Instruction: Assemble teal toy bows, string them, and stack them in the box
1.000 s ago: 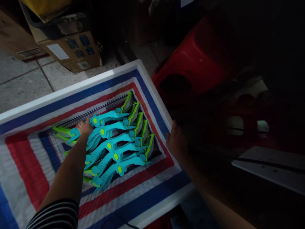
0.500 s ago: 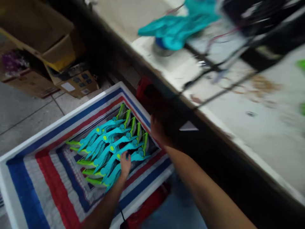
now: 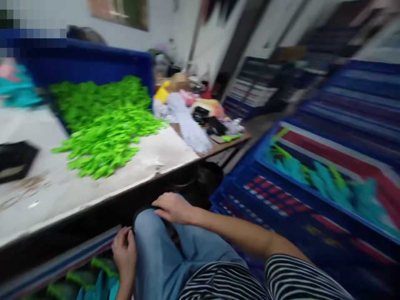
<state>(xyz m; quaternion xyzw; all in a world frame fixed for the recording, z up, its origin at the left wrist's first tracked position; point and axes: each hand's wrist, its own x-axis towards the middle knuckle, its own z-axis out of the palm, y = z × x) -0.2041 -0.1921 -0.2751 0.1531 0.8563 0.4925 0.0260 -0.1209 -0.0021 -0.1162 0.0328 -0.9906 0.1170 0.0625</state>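
Observation:
My left hand (image 3: 125, 250) hangs beside my knee, fingers loosely curled and thumb apart, with nothing visible in it. Just below it, at the lower left, is the crate's striped lining (image 3: 67, 260) with teal-and-green plastic pieces (image 3: 98, 283), partly cut off by the frame edge. My right hand (image 3: 175, 207) rests on my knee near the table edge, fingers extended and holding nothing. A heap of bright green plastic parts (image 3: 106, 129) spills from a blue bin (image 3: 93, 60) onto the white table (image 3: 37, 208).
At right stand stacked blue crates (image 3: 268, 196); the top one has striped lining (image 3: 331, 152) and teal-and-green pieces (image 3: 325, 179). White gloves (image 3: 190, 125) and mixed clutter lie at the table's far end. Teal parts (image 3: 18, 89) sit at far left. The view is blurred.
The view has swung to the right, bringing the green heap and blue crates into sight. My left hand has left the teal piece in the crate; my right hand has moved to my knee.

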